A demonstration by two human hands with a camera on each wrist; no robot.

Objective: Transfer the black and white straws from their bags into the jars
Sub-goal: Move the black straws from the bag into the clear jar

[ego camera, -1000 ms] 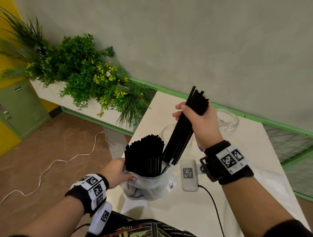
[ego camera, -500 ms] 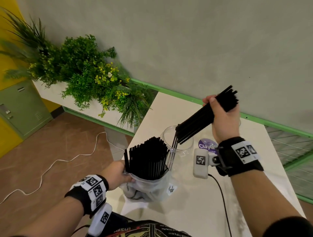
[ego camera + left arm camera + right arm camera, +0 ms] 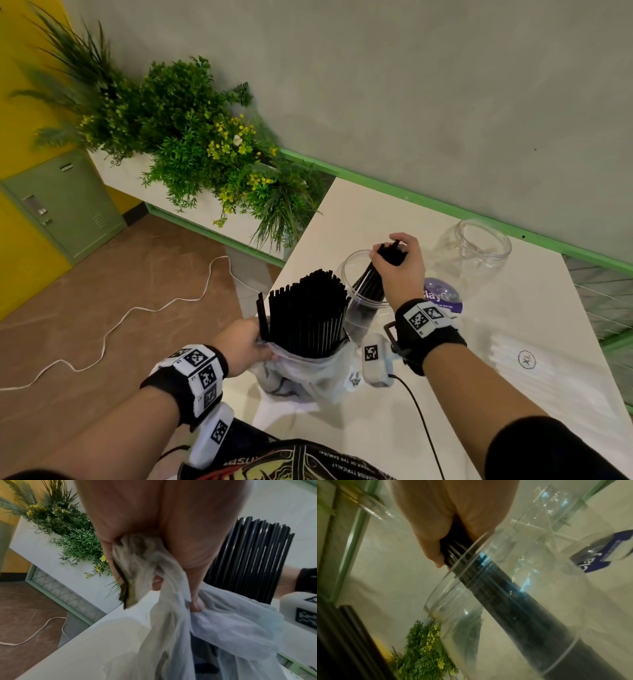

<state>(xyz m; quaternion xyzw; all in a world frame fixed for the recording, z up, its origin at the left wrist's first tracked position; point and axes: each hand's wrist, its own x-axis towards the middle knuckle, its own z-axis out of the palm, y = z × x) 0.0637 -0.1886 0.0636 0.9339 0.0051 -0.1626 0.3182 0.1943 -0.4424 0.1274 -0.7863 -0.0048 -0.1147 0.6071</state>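
Black straws (image 3: 371,289) at frame centre are gripped in a bunch by the right hand (image 3: 399,265), angled into the near jar (image 3: 356,274); the bag (image 3: 308,373) below is bunched in the left hand's (image 3: 239,346) curled fingers, steadying the remaining straws (image 3: 305,315) upright

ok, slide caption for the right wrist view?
Right hand lowers a bundle of black straws into the clear jar.

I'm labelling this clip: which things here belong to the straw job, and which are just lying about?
Job: black straws in bag; bunch held by right hand in near jar; far jar; white straws; left hand.
Lying about: plants; floor cable; green locker.
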